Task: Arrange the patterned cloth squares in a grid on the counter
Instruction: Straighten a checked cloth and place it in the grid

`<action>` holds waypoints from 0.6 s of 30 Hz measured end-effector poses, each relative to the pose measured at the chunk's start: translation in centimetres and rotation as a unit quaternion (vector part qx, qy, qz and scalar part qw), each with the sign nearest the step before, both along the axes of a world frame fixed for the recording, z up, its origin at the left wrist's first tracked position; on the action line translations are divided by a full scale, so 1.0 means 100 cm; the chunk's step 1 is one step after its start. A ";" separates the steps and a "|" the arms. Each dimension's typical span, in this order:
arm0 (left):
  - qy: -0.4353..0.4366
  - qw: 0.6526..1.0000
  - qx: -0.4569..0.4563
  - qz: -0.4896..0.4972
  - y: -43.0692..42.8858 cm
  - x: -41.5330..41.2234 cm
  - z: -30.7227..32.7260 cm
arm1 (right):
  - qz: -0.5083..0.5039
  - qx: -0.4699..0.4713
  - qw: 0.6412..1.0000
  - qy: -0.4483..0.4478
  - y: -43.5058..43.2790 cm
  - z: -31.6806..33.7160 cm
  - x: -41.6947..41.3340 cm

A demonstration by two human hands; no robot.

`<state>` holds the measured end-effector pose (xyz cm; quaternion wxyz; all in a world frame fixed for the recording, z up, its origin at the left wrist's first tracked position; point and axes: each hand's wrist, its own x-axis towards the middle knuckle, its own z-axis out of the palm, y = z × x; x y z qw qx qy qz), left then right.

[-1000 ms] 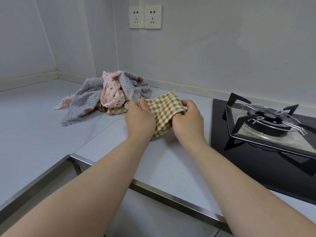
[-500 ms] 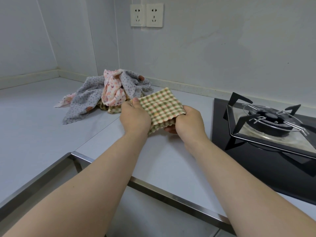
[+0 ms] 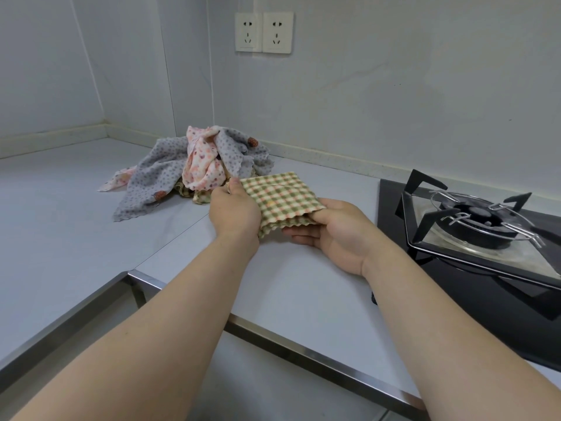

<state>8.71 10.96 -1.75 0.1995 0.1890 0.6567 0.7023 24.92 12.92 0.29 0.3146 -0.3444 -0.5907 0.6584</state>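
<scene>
between both hands' grip, left hand (image 3: 233, 209), right hand (image 3: 337, 229), folded checked cloth (image 3: 279, 199)

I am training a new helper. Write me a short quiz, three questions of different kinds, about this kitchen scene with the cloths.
1. True or false: the checked cloth lies flat on the counter and no hand touches it.
2. What stands at the right end of the counter? A) a kettle B) a gas stove C) a sink
3. Fill in: the pile of other cloths lies to the ___ of the checked cloth.

Key
1. False: the left hand and the right hand both hold it, folded.
2. B
3. left
</scene>
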 end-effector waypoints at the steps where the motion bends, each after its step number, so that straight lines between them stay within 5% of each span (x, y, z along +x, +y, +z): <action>1: 0.001 1.000 0.002 0.001 0.000 -0.001 0.000 | 0.012 -0.015 1.000 0.015 0.000 0.001 0.003; 7: 0.012 1.000 0.014 -0.017 -0.003 0.001 0.001 | 0.006 -0.119 0.988 0.101 0.005 0.005 0.015; 11: 0.120 0.992 0.024 -0.038 -0.010 0.011 0.005 | -0.059 -0.124 0.989 0.049 0.007 0.009 0.014; 14: 0.239 0.968 0.040 -0.058 -0.015 0.017 0.007 | -0.106 -0.084 0.991 0.004 0.010 0.007 0.009; 18: 0.288 0.953 0.041 -0.080 -0.020 0.024 0.010 | -0.181 0.061 0.977 -0.093 0.010 0.002 0.002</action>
